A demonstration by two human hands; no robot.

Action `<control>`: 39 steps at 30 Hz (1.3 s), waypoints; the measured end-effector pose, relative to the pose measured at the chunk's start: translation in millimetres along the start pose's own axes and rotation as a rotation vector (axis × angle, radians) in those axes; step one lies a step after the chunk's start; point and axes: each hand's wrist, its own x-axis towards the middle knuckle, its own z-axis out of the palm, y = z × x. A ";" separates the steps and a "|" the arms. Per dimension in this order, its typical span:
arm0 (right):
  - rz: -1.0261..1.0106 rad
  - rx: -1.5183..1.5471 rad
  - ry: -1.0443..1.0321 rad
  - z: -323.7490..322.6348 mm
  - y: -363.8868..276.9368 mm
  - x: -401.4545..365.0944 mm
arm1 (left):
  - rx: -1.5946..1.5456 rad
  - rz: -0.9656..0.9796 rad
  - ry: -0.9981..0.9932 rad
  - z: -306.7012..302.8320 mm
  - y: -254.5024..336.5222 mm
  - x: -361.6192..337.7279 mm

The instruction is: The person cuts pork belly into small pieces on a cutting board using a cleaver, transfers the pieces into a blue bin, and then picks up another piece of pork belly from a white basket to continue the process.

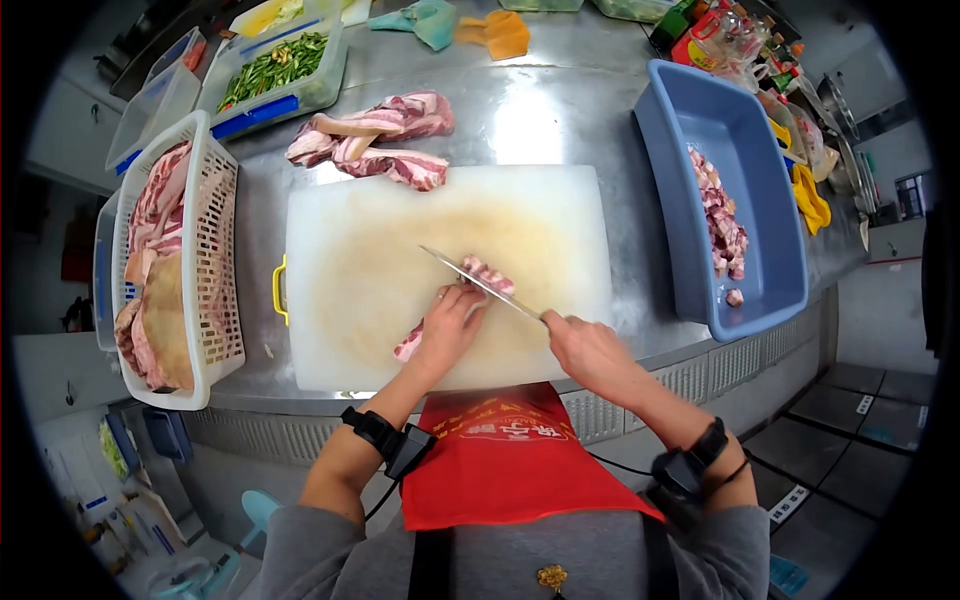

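Note:
My right hand (585,350) is wrapped round the handle of a kitchen knife (497,292), its blade pointing up and to the left across a strip of pork belly. Just left of the blade, my left hand (450,325) presses the pork strip (408,343) down on the white cutting board (340,250), fingers bent over it. Beyond the blade lie cut pieces of pork (488,274), close together. Part of the strip is hidden under my left hand. More pork belly strips (405,120) lie at the board's far edge.
A white basket (220,270) of pork belly slabs stands at left. The blue tub (765,220) at right holds pork cubes (722,220). Behind are a plastic box (330,75) of chopped green peppers, teal and orange cloths (492,35), and bottles (720,40). A yellow handle (279,290) sticks out from the board.

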 end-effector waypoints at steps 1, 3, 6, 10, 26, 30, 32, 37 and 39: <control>-0.022 0.001 0.009 12.8 3.7 15.8 | -0.009 -0.026 0.002 0.1 1.2 -0.5; -0.051 -0.002 0.049 25.2 5.3 38.3 | 0.008 0.010 -0.012 2.4 -0.8 1.0; -0.046 0.006 0.074 34.7 3.8 40.2 | 0.039 0.001 -0.024 0.3 0.0 -3.6; -0.023 0.002 0.068 26.4 27.7 5.6 | 0.017 -0.018 -0.006 -2.4 2.6 -2.6; -0.058 -0.004 0.039 39.0 -5.0 29.9 | 0.046 -0.017 0.007 -7.4 -0.2 -15.7; -0.068 0.000 0.072 43.0 -2.0 27.8 | 0.048 -0.037 0.008 -7.3 0.7 -20.0; -0.043 0.007 0.040 35.9 7.4 12.0 | 0.062 -0.041 0.013 -10.2 1.8 -21.4; -0.031 0.110 0.067 10.1 18.7 -14.8 | 0.069 -0.059 0.002 -24.9 8.3 -27.9; -0.049 0.137 0.063 0.5 11.6 -20.8 | 0.094 -0.013 -0.010 -23.1 2.0 -29.7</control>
